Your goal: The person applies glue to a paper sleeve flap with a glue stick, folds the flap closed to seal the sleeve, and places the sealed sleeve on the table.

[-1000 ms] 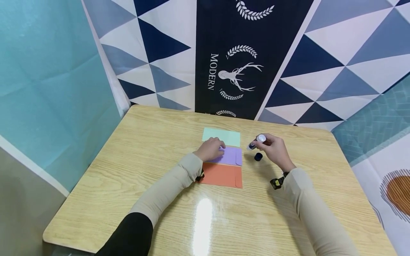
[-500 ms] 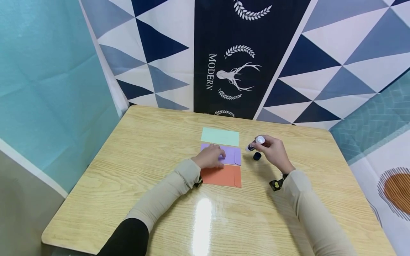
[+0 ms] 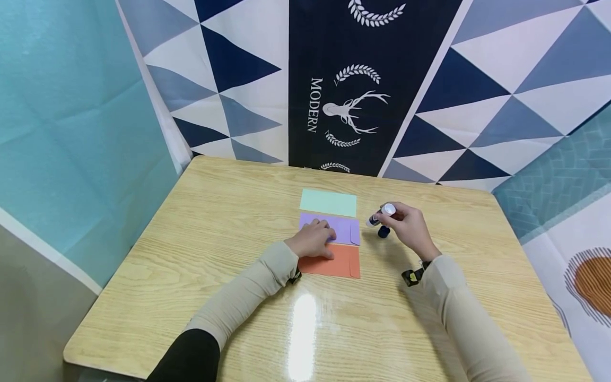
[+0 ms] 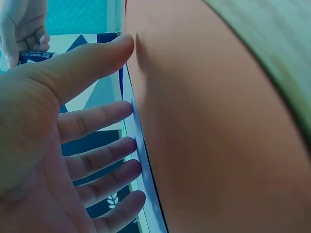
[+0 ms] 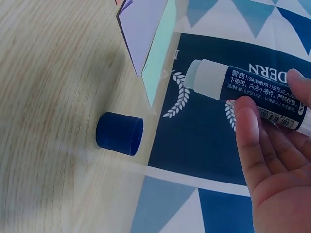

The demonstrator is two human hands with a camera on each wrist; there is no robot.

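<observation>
Three paper envelopes lie in a column on the table: a mint green one (image 3: pixel 328 202) farthest away, a purple one (image 3: pixel 342 228) in the middle, an orange one (image 3: pixel 338 266) nearest. My left hand (image 3: pixel 312 240) rests over the lower two with its fingers spread. In the left wrist view its thumb (image 4: pixel 116 46) reaches the orange paper while the other fingertips are at the purple one. My right hand (image 3: pixel 409 227) grips an uncapped glue stick (image 5: pixel 262 90) above the table, its whitish tip pointing left. Below it the dark blue cap (image 5: pixel 119 133) lies on the tabletop.
The wooden table (image 3: pixel 229 212) ends at a patterned cloth backdrop (image 3: pixel 258 69) behind. A turquoise sheet (image 3: pixel 71 106) hangs along the left side. Both wrists carry small dark camera mounts.
My left hand has slid toward me, from the purple envelope down so its thumb reaches the orange one. The right hand with the glue stick stays nearly still.
</observation>
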